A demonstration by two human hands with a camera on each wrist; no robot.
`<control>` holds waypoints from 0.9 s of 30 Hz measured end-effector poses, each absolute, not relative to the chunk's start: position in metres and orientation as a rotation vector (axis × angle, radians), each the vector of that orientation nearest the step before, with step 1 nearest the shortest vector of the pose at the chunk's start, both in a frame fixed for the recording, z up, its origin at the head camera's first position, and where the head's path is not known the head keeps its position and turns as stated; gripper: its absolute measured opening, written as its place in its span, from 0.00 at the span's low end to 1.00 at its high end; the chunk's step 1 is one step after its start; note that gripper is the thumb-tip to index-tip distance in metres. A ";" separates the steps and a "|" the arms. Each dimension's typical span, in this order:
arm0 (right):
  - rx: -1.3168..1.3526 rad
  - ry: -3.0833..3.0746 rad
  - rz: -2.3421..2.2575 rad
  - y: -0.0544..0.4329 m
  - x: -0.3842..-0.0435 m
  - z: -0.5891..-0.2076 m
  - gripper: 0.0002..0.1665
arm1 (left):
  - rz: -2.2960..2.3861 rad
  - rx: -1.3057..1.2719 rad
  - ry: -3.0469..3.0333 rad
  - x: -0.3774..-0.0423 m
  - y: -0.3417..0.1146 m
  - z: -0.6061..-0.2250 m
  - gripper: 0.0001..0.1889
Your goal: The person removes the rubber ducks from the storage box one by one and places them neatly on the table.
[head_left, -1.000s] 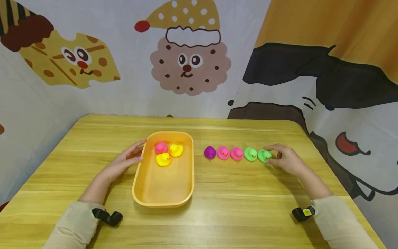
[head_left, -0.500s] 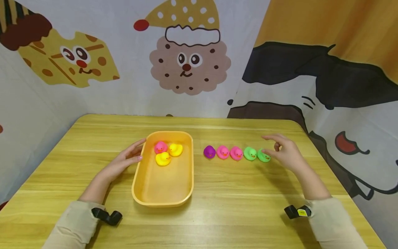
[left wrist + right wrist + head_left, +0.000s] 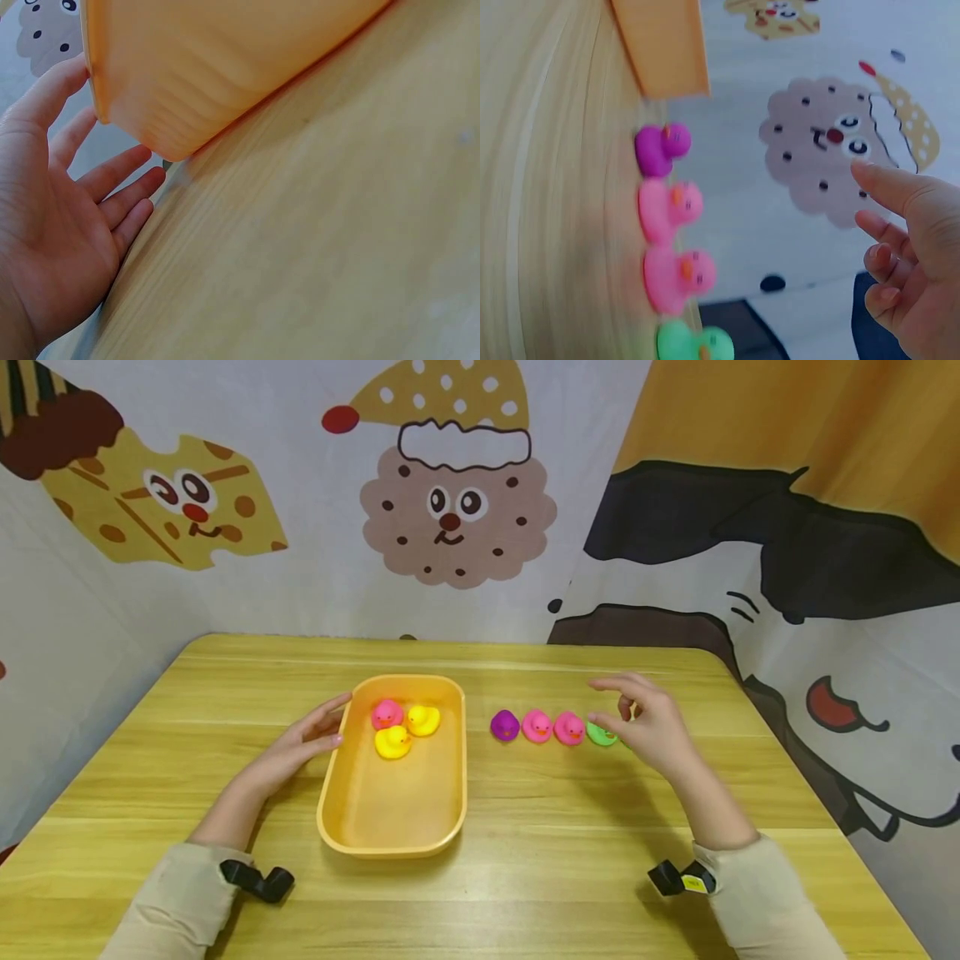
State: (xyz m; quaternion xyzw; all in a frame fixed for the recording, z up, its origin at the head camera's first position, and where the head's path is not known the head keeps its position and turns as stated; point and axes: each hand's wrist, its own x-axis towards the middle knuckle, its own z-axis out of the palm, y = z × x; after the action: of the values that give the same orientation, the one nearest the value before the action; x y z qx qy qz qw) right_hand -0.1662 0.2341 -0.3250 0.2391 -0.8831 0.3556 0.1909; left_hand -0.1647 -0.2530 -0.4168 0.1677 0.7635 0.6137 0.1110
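Observation:
My left hand [image 3: 300, 746] rests its straight fingers against the left side of an orange plastic basin [image 3: 393, 810]; the left wrist view shows the fingertips at the basin's rim and outer wall. Inside lie a pink rubber duck [image 3: 387, 714] and two yellow rubber ducks [image 3: 393, 742]. To the right of the basin stands a row: a purple duck [image 3: 505, 726], two pink ducks [image 3: 537, 727] and a green duck [image 3: 601, 734]. Above the row's right end hovers my right hand [image 3: 647, 718], holding nothing, thumb and forefinger apart. It mostly hides the last green duck.
Everything stands on a wood-grain table [image 3: 525, 877]. Behind it hangs a white cloth [image 3: 300, 602] printed with cartoon figures. A black wrist camera [image 3: 258, 882] is strapped over the left sleeve, another black wrist camera [image 3: 681, 877] over the right.
My right hand has let go of the last green duck, lifted, and moved left over the green ducks. My left hand and the basin have stayed where they were.

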 end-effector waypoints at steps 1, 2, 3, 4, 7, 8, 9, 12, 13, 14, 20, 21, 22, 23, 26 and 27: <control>0.681 -2.475 1.016 0.230 -0.165 -0.324 0.23 | 1.803 0.491 2.243 -0.165 -0.253 -0.417 0.33; 0.691 -2.468 1.039 0.225 -0.165 -0.324 0.23 | 1.804 0.489 2.242 -0.165 -0.253 -0.417 0.33; 0.699 -2.464 1.056 0.221 -0.164 -0.323 0.23 | 1.804 0.488 2.242 -0.165 -0.253 -0.417 0.33; 0.708 -2.459 1.073 0.216 -0.164 -0.323 0.23 | 1.803 0.488 2.242 -0.165 -0.253 -0.417 0.33; 0.741 -2.445 1.136 0.204 -0.163 -0.322 0.24 | 1.802 0.490 2.242 -0.164 -0.253 -0.417 0.33; 0.755 -2.440 1.159 0.199 -0.162 -0.322 0.24 | 1.800 0.491 2.243 -0.164 -0.253 -0.417 0.33; 0.767 -2.437 1.180 0.195 -0.162 -0.322 0.24 | 1.801 0.492 2.243 -0.164 -0.253 -0.417 0.33; 0.814 -2.433 1.232 0.182 -0.162 -0.322 0.23 | 1.801 0.495 2.243 -0.164 -0.253 -0.417 0.33; 0.824 -2.433 1.251 0.178 -0.163 -0.323 0.23 | 1.802 0.496 2.243 -0.164 -0.253 -0.417 0.33; 0.834 -2.435 1.266 0.173 -0.162 -0.323 0.23 | 1.802 0.497 2.242 -0.164 -0.253 -0.417 0.33; 0.874 -2.466 1.316 0.148 -0.161 -0.324 0.23 | 1.804 0.500 2.242 -0.164 -0.253 -0.418 0.33; 0.884 -2.471 1.322 0.145 -0.161 -0.324 0.23 | 1.804 0.501 2.242 -0.164 -0.253 -0.418 0.33; 0.893 -2.476 1.325 0.141 -0.161 -0.325 0.23 | 1.806 0.500 2.241 -0.164 -0.253 -0.418 0.33; 0.898 -2.484 1.318 0.138 -0.161 -0.325 0.24 | 1.807 0.500 2.240 -0.164 -0.253 -0.418 0.33; 0.917 -2.493 1.315 0.128 -0.162 -0.326 0.24 | 1.808 0.500 2.239 -0.164 -0.253 -0.418 0.33; 0.925 -2.494 1.306 0.125 -0.163 -0.327 0.24 | 1.808 0.501 2.239 -0.164 -0.253 -0.419 0.33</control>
State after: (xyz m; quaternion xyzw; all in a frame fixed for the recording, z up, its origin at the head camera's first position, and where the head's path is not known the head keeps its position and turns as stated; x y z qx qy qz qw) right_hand -0.1631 0.1247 -0.3268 0.3109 -0.8384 0.4388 0.0890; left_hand -0.1641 -0.2531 -0.4186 0.1705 0.7618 0.6152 0.1103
